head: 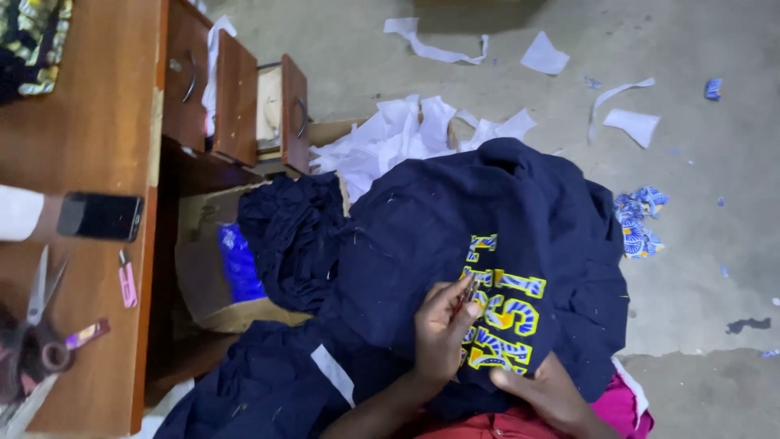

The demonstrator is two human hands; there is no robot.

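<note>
The left hand (443,325) pinches a thin tool (467,293) over the navy garment (455,219) on the lap; the right hand (544,390) grips its lettered patch (500,313). An open cardboard box (195,268) beside the desk (89,162) holds blue cloth (238,264).

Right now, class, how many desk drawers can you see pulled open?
3, all on the wooden desk at upper left: the first drawer nearest the desktop, the middle drawer beside it, and the third drawer farthest out. Others may be hidden below.
</note>
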